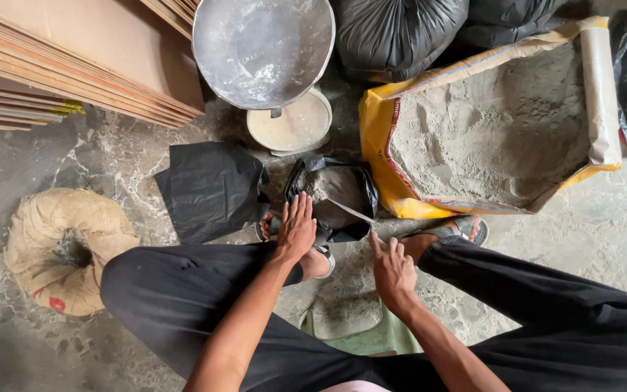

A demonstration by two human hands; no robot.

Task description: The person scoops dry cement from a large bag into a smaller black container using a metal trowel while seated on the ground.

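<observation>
A small black plastic bag (337, 194) holding grey powder sits on the floor between my feet. My left hand (297, 227) lies flat, fingers together, against the bag's near left edge. My right hand (392, 269) hovers just right of the bag, fingers pointing toward it and holding nothing. A thin pale strip runs from the bag toward my right hand. Behind the bag stands a large yellow sack (382, 127), rolled open and full of grey powder (488, 131).
A weighing scale with a metal pan (263, 47) stands behind the bag. A stack of flat black bags (210, 187) lies to the left, a rolled burlap sack (63, 247) further left, plywood sheets (59, 58) at top left. Full black bags (397, 33) sit behind. I sit on a green stool (371, 337).
</observation>
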